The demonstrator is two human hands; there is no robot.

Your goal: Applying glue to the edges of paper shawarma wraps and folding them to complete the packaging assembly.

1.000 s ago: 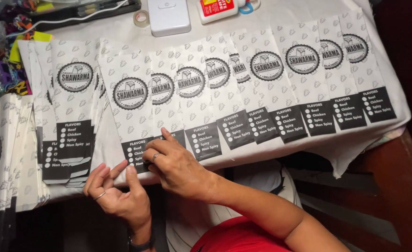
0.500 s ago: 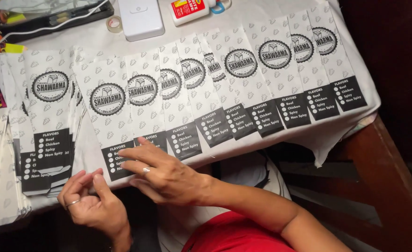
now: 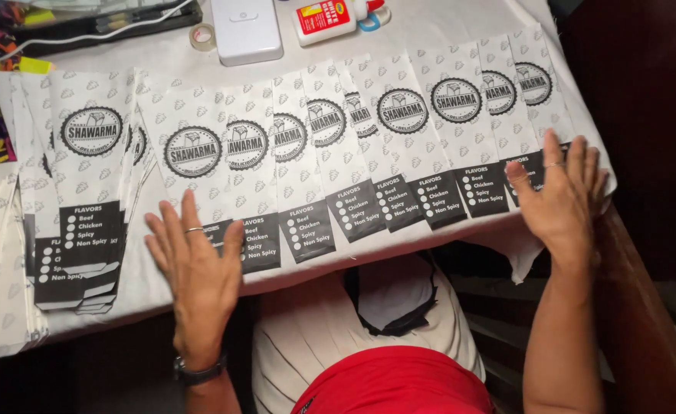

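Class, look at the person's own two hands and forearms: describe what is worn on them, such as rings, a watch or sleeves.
The left hand has a thin ring on one finger, and a dark watch with a dark strap circles that wrist. The right hand also wears a thin ring on one finger; nothing shows on its wrist. Both forearms are bare, with no sleeves or gloves in view.

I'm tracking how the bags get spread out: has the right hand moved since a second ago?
Yes. The right hand went from the left end of the fanned row of paper bags, beside the left hand, to its right end.
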